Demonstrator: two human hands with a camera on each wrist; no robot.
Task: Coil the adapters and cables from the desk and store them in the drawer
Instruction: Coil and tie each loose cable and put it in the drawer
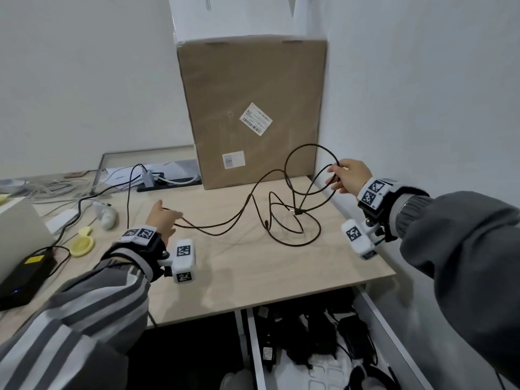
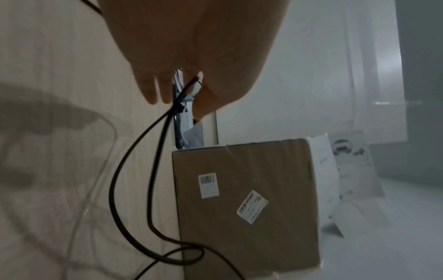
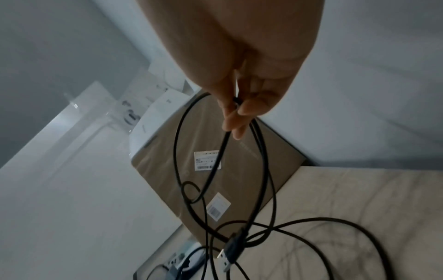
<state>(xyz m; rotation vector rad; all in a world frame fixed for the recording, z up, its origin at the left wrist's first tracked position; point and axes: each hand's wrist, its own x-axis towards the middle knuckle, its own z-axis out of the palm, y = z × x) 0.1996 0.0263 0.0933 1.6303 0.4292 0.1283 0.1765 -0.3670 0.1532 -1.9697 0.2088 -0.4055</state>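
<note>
A long thin black cable [image 1: 247,209] runs in loose loops across the pale wooden desk [image 1: 253,277]. My right hand [image 1: 344,175] is raised at the right and pinches a loop of it; in the right wrist view the fingers [image 3: 236,113] clamp the strands and a USB plug [image 3: 230,252] dangles below. My left hand [image 1: 163,220] sits low over the desk at the left and holds a doubled stretch of the same cable [image 2: 153,151], which passes between its fingers [image 2: 199,98]. An open drawer [image 1: 323,347] below the desk's front edge holds several black adapters.
A tall brown cardboard box [image 1: 253,114] stands at the back against the wall, with a white box on top. At the left lie a black power brick [image 1: 25,274], a yellow object [image 1: 83,242], white items and other cables. A wall runs close on the right.
</note>
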